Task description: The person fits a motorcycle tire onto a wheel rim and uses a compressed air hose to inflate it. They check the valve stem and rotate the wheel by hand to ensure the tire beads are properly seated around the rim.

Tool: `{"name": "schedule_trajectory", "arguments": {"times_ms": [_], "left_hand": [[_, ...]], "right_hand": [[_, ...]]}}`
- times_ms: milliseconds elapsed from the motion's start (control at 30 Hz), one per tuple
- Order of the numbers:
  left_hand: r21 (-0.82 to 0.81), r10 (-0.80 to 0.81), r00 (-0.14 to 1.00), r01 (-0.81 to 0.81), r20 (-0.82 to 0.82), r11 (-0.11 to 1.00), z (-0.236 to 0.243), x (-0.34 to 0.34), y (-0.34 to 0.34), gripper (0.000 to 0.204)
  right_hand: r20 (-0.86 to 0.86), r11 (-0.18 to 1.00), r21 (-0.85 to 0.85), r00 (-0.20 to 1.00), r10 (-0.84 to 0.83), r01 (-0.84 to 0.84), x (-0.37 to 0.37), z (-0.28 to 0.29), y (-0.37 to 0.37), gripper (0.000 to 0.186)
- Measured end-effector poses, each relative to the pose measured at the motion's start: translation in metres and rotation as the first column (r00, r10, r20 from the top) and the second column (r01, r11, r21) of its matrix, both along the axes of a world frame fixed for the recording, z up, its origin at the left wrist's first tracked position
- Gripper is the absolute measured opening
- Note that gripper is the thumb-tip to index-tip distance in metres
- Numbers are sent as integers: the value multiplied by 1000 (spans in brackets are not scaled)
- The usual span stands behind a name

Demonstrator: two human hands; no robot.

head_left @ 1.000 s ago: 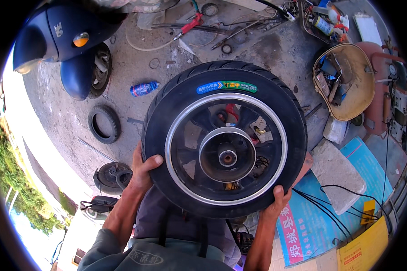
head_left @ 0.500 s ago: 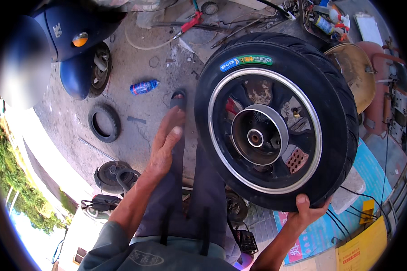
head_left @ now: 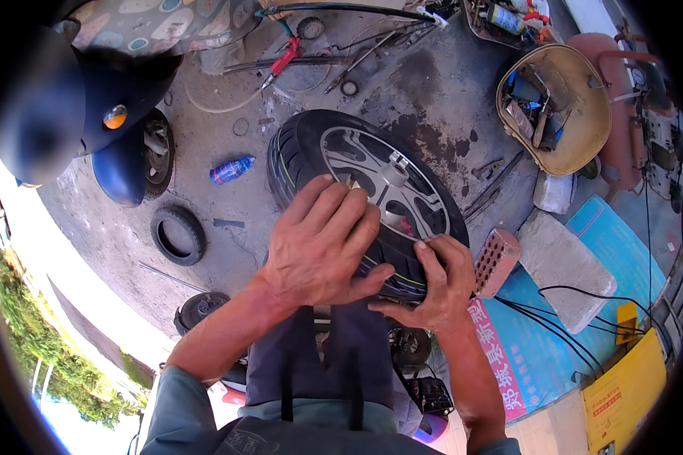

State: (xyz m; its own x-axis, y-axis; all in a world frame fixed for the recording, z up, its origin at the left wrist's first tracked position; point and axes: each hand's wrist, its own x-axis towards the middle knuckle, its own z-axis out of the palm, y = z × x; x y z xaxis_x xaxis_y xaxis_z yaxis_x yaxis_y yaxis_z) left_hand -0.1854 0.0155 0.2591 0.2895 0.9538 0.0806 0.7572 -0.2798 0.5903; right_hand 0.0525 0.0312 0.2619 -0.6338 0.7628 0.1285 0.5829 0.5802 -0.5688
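Observation:
A scooter wheel (head_left: 391,167) stands tilted in front of my legs, its black treaded tyre (head_left: 311,129) around a grey spoked rim. The rim's spoked face, with a metal hub in the middle, is turned up and to the right. My left hand (head_left: 319,246) grips the near left part of the tyre, fingers curled over toward the rim and thumb by the tread. At the near right edge, my right hand (head_left: 442,284) holds the tyre with its fingertips on the sidewall and its thumb under the tread. My left hand hides part of the rim.
Left of the wheel lie a blue bottle (head_left: 232,170) and a small tyre (head_left: 178,236), near a dark blue scooter (head_left: 118,171). At right are a tan basin (head_left: 584,114) of tools, a perforated brick (head_left: 497,262), a stone slab (head_left: 565,265) and black cables. A red-handled air tool (head_left: 287,57) lies beyond.
The wheel has turned over from its brake-drum side to its spoked side and come lower, closer to my legs. My left hand, empty before, has come onto the tyre; my right still holds it.

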Motion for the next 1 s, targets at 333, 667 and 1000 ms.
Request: {"name": "schedule_trajectory", "arguments": {"times_ms": [333, 667, 1000], "left_hand": [[-110, -8, 988, 25, 153, 994, -7, -12, 3, 52], [-24, 155, 973, -153, 171, 988, -3, -32, 17, 37], [4, 210, 968, -212, 136, 977, -23, -36, -42, 40]], "right_hand": [[-22, 988, -100, 993, -116, 114, -5, -6, 15, 58], [21, 994, -96, 998, -57, 58, -44, 16, 59, 59], [151, 973, -43, 961, 233, -229, -56, 24, 23, 92]]}}
